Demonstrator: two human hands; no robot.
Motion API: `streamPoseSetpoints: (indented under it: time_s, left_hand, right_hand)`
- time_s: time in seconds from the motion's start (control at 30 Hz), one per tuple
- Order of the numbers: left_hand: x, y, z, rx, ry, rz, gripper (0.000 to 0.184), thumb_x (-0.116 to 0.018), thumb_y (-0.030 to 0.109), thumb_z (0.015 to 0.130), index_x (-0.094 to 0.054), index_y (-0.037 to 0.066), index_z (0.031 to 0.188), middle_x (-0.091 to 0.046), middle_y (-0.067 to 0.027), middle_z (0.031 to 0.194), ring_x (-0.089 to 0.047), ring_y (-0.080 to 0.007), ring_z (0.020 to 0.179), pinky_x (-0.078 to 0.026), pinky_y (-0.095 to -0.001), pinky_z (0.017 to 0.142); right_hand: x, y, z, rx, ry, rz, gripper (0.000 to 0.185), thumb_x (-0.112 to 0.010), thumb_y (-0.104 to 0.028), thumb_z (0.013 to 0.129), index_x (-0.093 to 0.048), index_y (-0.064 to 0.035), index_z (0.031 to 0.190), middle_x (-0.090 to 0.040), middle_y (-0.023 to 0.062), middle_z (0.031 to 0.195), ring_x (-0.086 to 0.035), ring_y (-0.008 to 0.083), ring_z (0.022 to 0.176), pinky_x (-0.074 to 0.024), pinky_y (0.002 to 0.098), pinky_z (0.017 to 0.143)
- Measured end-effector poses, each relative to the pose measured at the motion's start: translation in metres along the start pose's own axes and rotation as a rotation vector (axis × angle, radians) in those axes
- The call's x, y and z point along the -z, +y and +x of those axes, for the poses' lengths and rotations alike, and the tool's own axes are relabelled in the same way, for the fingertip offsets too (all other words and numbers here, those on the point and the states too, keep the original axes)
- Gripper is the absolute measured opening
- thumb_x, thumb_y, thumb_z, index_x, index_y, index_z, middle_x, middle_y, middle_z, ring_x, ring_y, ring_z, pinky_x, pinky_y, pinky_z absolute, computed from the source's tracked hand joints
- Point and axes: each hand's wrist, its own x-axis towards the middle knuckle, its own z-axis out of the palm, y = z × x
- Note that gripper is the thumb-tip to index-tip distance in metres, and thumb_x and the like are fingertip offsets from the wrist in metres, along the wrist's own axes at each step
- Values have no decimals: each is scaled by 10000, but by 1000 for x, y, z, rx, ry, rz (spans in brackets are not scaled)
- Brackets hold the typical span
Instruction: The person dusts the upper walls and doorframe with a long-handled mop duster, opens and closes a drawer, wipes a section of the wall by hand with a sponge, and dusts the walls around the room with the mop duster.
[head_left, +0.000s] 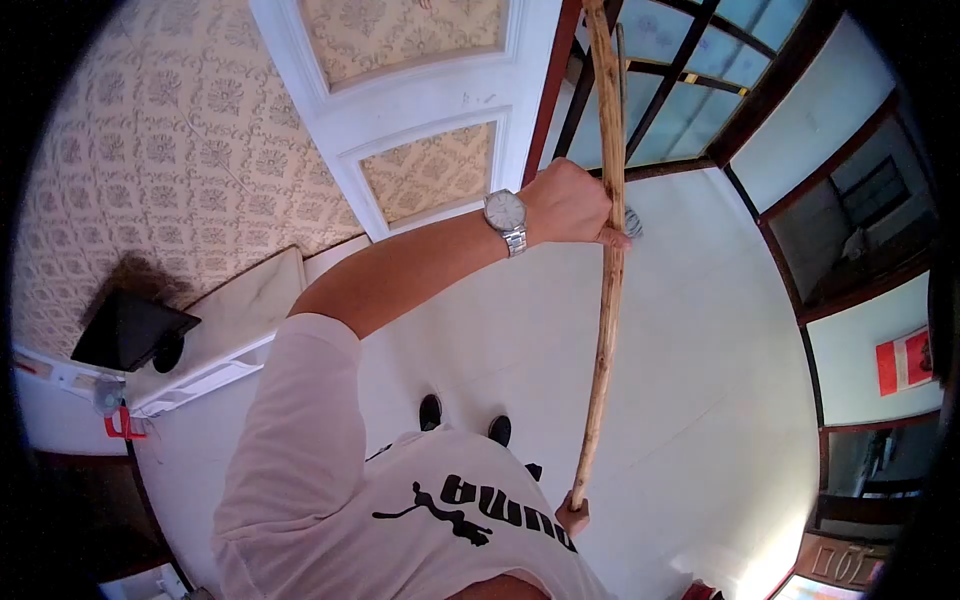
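Right hand point(572, 515): nearer body, beside shirt point(310, 430); closed round near end of wooden pole point(604, 330), fingers partly hidden. Pole spans both hands; long axis runs outward from right hand, slightly bent, shaft clear of floor as far as visible. Left hand point(575, 205), watch point(505, 211) at wrist: farther out, clamped round pole. Beyond: far end exits view before dark-framed glass panels point(690, 120), beside white door point(420, 120).

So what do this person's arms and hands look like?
The left hand is ungloved, with a silver, round-faced watch on its wrist. The left sleeve is short, pale and plain. The right hand, only partly visible, shows no glove.
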Motion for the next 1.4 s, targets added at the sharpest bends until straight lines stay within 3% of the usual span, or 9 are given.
streamPoseSetpoints:
  time_s: [0.17, 0.47, 0.53, 0.63, 0.87, 0.93, 1.03, 1.3, 1.4]
  left_hand:
    - [-10, 0, 1, -41, -55, -4, 730, -407, 740, 720, -634, 68, 550, -494, -49, 464, -517, -208, 399, -390, -308, 378]
    - [-20, 7, -7, -73, -23, -76, 782, -375, 749, 734, -584, 34, 495, -496, -101, 441, -546, -259, 419, -433, -350, 401]
    - [-23, 8, -8, -88, 18, -105, 772, -382, 735, 749, -588, 35, 497, -501, -111, 446, -542, -263, 415, -433, -357, 401]
    - [-30, 8, -10, -110, -34, -144, 777, -381, 732, 754, -585, 29, 496, -502, -114, 445, -533, -262, 401, -429, -360, 399]
    - [-45, 25, -29, -92, -102, -197, 792, -377, 747, 745, -573, 21, 494, -501, -116, 439, -524, -262, 385, -421, -355, 392]
    - [-49, 29, -32, -62, -44, -125, 712, -416, 727, 732, -581, 76, 496, -470, -49, 423, -504, -228, 384, -386, -324, 390]
    - [-66, 24, -29, -63, -124, -272, 793, -389, 753, 732, -568, 17, 498, -491, -106, 431, -529, -251, 389, -416, -346, 397]
    - [-81, 32, -33, -49, -170, -257, 769, -403, 741, 743, -565, 33, 490, -499, -109, 438, -528, -258, 396, -414, -356, 404]
    - [-89, 36, -36, -52, -171, -282, 769, -396, 736, 755, -554, 37, 478, -497, -108, 432, -525, -258, 391, -413, -357, 402]
  right_hand:
    - [0, 21, -4, 12, 3, -27, 293, -632, -208, 804, -471, -18, 649, -490, 182, 531, -444, 319, 443, -335, 444, 443]
    - [8, 31, -12, 16, 107, -43, 375, -693, -266, 758, -432, -62, 583, -436, 126, 454, -374, 248, 379, -331, 380, 392]
    - [13, 30, -14, -63, 17, -115, 278, -639, -225, 793, -489, -33, 658, -526, 172, 558, -476, 314, 462, -342, 443, 455]
    - [22, 26, -20, -70, 7, -170, 270, -640, -227, 790, -495, -37, 665, -526, 171, 556, -487, 310, 468, -344, 441, 453]
    - [21, 78, -40, -113, -19, -152, 246, -636, -216, 788, -505, -38, 678, -515, 168, 542, -489, 307, 471, -355, 433, 454]
    - [20, 93, -41, -97, -29, -97, 250, -637, -213, 788, -501, -39, 674, -510, 163, 535, -470, 300, 456, -350, 429, 446]
    - [31, 107, -36, -83, -122, -29, 247, -637, -205, 789, -498, -38, 672, -507, 157, 528, -458, 297, 450, -346, 429, 442]
    - [23, 173, -38, -28, -115, 233, 253, -631, -212, 790, -492, -41, 665, -510, 164, 530, -460, 294, 443, -365, 419, 438]
    - [34, 177, -42, -14, -123, 117, 245, -635, -200, 790, -493, -40, 670, -505, 156, 522, -463, 276, 434, -366, 411, 429]
